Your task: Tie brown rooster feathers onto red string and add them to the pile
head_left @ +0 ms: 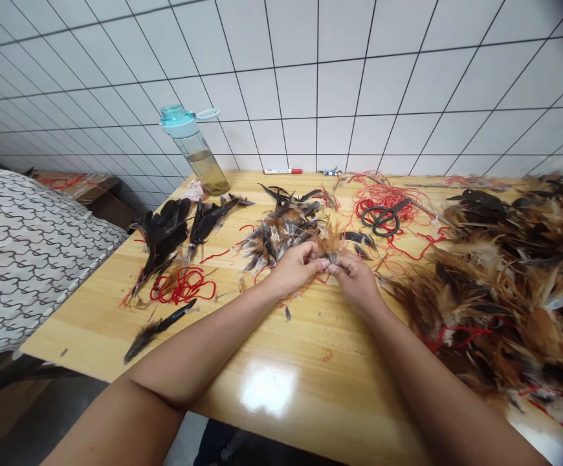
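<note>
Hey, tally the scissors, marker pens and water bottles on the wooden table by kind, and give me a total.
Black-handled scissors: 1
Red-capped marker pen: 1
Plastic water bottle: 1
Total: 3
</note>
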Available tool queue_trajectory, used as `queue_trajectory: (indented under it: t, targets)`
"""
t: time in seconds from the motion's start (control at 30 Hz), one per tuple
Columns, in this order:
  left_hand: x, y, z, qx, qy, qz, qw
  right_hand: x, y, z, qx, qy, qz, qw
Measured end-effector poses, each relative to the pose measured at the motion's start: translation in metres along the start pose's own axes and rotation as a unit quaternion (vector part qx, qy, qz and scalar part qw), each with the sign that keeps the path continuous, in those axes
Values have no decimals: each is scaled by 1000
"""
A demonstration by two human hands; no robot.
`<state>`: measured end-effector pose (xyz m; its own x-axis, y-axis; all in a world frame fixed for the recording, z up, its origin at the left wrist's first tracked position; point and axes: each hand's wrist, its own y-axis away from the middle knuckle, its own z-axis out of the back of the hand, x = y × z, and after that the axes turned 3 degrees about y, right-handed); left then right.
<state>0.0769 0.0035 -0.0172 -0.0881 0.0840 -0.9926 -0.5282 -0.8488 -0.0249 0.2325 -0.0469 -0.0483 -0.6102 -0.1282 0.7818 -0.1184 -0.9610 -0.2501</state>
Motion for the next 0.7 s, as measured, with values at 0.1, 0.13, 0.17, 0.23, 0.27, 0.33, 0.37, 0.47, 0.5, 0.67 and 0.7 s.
queue_trajectory:
  t: [0.1, 0.13, 0.17, 0.23, 0.27, 0.33, 0.37, 0.47, 0.5, 0.67, 0.7]
  targets:
    - [5, -2, 2, 4, 0, 12, 1000, 2, 2, -1, 13, 31, 7, 999]
    - [7, -2, 3, 1, -1, 12, 1000, 2, 3, -1, 17, 40, 9, 999]
    - [7, -2, 3, 0, -2, 12, 1000, 3, 4, -1, 19, 47, 10, 999]
    - [7, -3, 3, 5, -5, 11, 1000, 4, 6, -2, 19, 59, 13, 998]
    - [6, -3, 2, 12, -6, 12, 1000, 4, 6, -2, 19, 65, 14, 998]
    - [2, -2, 1, 32, -11, 14, 999, 4, 6, -3, 19, 70, 17, 997]
    - [-1, -2, 2, 38, -16, 10, 999, 3, 5, -2, 18, 67, 19, 997]
    - [-11, -4, 11, -1, -49, -34, 998, 1, 2, 0, 7, 30, 18, 999]
    - [-15, -6, 18, -37, -66, -57, 996, -1, 1, 0, 0, 14, 12, 1000]
    - [-31, -12, 74, -220, -181, -127, 950, -3, -2, 4, -24, 9, -22, 999]
    - [-35, -11, 87, -234, -226, -128, 937, -2, -2, 4, -27, 19, -24, 999]
